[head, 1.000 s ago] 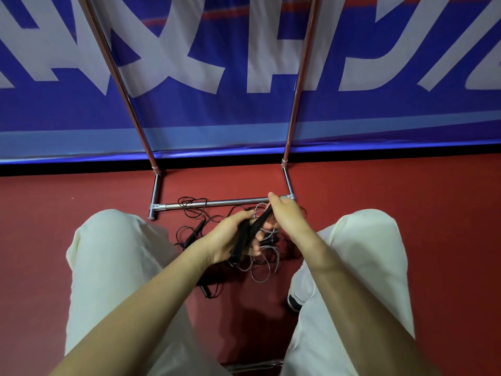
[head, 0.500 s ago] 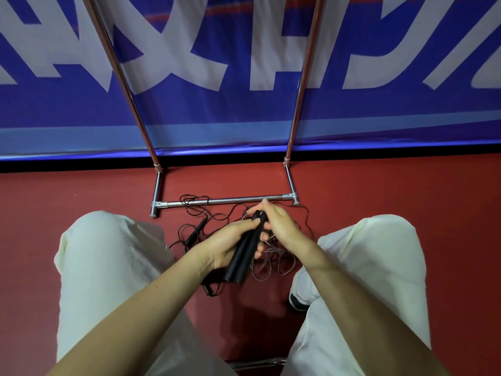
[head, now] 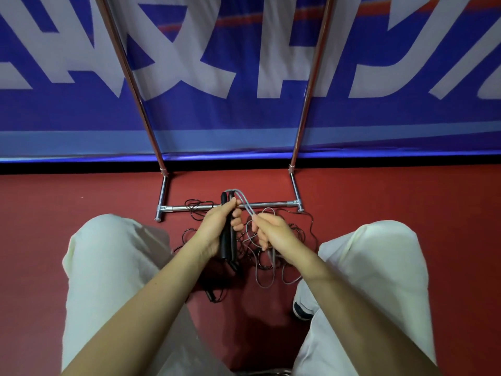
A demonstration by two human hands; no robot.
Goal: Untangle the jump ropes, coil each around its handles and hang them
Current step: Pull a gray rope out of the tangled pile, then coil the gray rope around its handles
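My left hand (head: 217, 226) grips two black jump-rope handles (head: 227, 245) held together, roughly upright, above the red floor. A grey cord (head: 245, 203) leaves the handles' top ends and runs down to my right hand (head: 273, 234), which pinches it; below that hand the cord hangs in loose loops (head: 267, 278). A second, thin black rope (head: 195, 210) lies tangled on the floor under my hands and over the rack's base bar; one of its black handles (head: 210, 294) lies near my left leg.
A metal rack stands ahead, its chrome base bar (head: 273, 204) on the floor and two uprights (head: 309, 85) rising against a blue and white banner. My knees in pale trousers flank the ropes, and a shoe (head: 302, 310) shows by my right leg.
My left hand has turned the two handles upright and raised them. My right hand has let go of the handles' top and slid down the grey cord, drawing it to the right.
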